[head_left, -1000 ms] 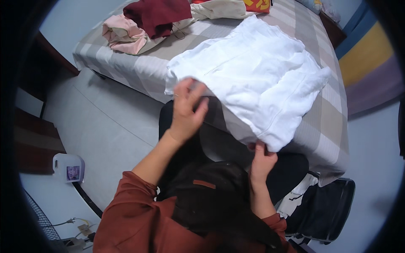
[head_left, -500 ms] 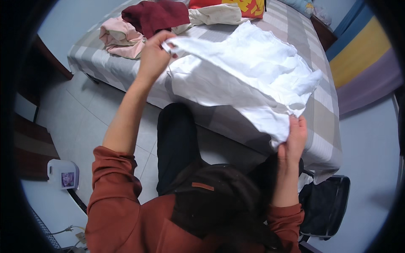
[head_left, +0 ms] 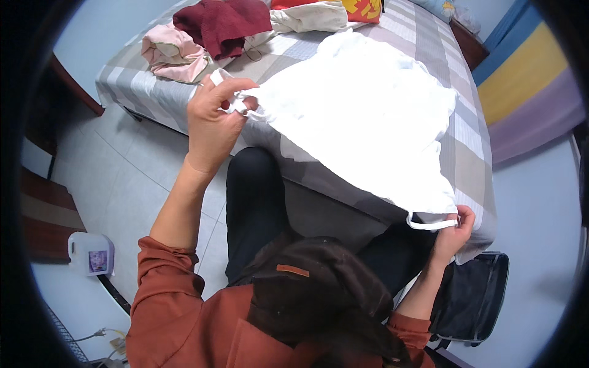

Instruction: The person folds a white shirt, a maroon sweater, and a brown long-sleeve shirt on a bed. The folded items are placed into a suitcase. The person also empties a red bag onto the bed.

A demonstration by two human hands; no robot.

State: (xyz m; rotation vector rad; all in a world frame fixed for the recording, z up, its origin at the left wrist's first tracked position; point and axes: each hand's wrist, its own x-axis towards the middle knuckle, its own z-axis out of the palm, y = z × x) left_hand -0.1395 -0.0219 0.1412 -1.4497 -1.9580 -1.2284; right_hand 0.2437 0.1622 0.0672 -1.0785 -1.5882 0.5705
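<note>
A white cloth [head_left: 368, 116] with narrow straps at its near corners is spread out over the near side of the bed. My left hand [head_left: 215, 119] is closed on one corner, with a white strap looped around the fingers. At the near right corner, my right hand [head_left: 457, 233] pinches the edge beside another strap [head_left: 429, 225], which hangs in a loop. Between my hands the near edge is stretched on a slant over my knees. Glare washes out most of the cloth's surface, so its exact kind of item does not show.
The bed [head_left: 472, 178] has a checked grey cover. Near its far left lie a pink cloth [head_left: 175, 52], a dark red cloth [head_left: 221, 27], a cream cloth [head_left: 313, 17] and a red-yellow item [head_left: 362, 11]. A plastic jug [head_left: 92, 253] stands left; an open black suitcase [head_left: 472, 300] lies right.
My left hand has come down and nearer, and my right hand has moved right and nearer. The cloth, bunched and folded before, is now spread flatter and wider, with its straps showing.
</note>
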